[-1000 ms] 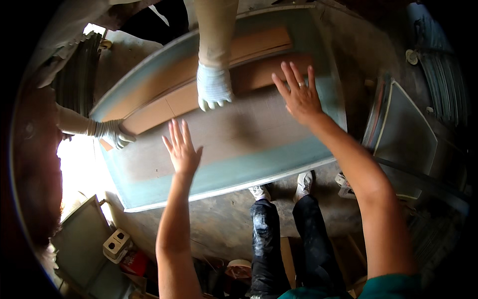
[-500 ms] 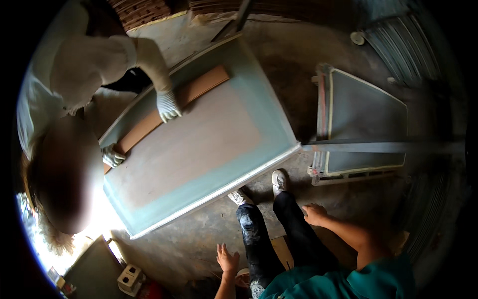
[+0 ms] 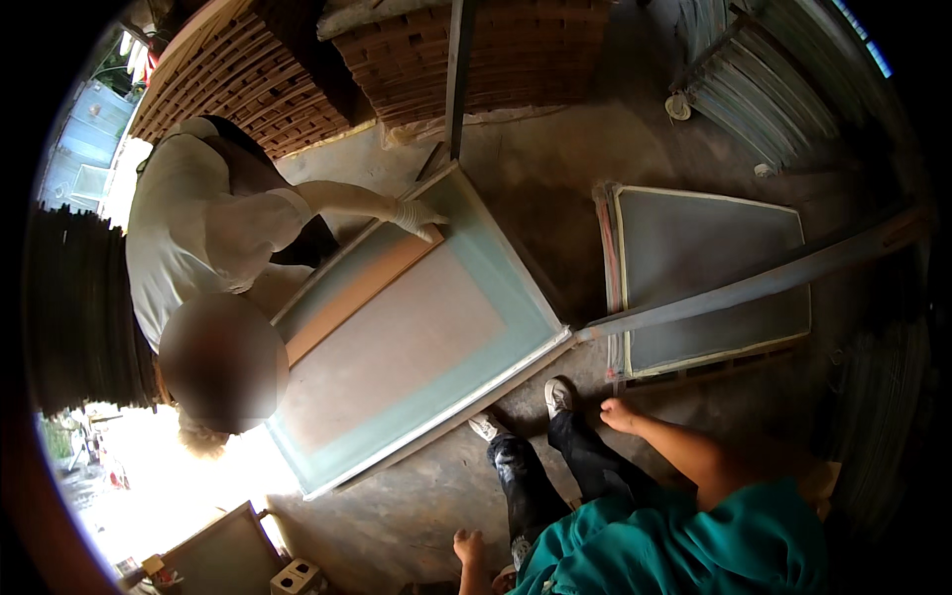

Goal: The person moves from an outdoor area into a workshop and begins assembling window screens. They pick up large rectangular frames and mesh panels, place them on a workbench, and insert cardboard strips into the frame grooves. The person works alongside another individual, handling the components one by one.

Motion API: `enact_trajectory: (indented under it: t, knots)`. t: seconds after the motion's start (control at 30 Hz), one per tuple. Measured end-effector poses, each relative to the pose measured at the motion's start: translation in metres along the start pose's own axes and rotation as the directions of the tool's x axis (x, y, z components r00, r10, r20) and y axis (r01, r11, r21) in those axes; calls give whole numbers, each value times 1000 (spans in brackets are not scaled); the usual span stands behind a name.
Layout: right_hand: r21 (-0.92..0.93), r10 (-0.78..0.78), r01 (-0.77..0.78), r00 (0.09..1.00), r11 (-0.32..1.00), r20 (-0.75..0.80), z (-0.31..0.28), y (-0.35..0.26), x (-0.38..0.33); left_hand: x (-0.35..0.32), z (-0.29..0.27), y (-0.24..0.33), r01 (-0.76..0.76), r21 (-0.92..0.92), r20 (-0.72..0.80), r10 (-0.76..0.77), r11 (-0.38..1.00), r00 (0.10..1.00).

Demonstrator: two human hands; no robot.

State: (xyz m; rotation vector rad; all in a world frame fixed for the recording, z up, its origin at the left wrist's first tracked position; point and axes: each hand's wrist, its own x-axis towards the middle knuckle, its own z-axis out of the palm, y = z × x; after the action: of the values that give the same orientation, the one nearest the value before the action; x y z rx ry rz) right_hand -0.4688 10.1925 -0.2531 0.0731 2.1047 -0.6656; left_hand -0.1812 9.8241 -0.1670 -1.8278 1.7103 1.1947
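My left hand (image 3: 469, 545) is low in the view, beside my left leg, with its fingers curled in and nothing seen in them. Out to the right, my right hand (image 3: 620, 415) hangs closed and bare near my right shoe. Neither hand touches anything. In front of my feet lies a large mesh frame (image 3: 535, 260) with a teal border and a pale brownish middle, tilted in the view. A co-worker bends over its far left side; one gloved hand (image 3: 420, 216) rests at the upper end of a long brown board (image 3: 362, 295) on the mesh. The co-worker's other hand is hidden.
A metal bar (image 3: 754, 273) runs from the frame's right corner over a second, dark mesh frame (image 3: 714, 253). Stacked brown boards (image 3: 486, 69) stand at the back, more frames (image 3: 764, 109) at the back right. A block with holes (image 3: 296, 577) sits lower left.
My view has shifted, showing more of the background. My left hand's fingers have curled in from spread. The co-worker's gloved hand has moved from the board's middle to its upper end.
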Motion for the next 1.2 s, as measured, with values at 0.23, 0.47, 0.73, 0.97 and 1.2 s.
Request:
enact_trajectory:
  t: [0.23, 0.47, 0.73, 0.97, 1.2]
  knots:
    - [0, -48, 49, 987, 999, -155, -63, -61, 39, -39, -2, 38, 16, 146, -4, -16, 989, 1000]
    - [-177, 75, -102, 985, 979, -153, -85, -71, 110, -16, 9, -3, 111, -22, 61, -110, 994, 992]
    - [-328, -73, -24, 957, 945, -282, -49, -96, 213, 2, 1, 19, 247, -71, 177, -231, 967, 957]
    - [-93, 225, -274, 906, 957, -359, -23, -98, 283, 26, -9, -13, 337, 45, 168, -340, 940, 925]
    - [-181, 189, -273, 906, 945, -379, -22, -100, 289, 17, 4, 18, 344, -17, 99, -341, 939, 935]
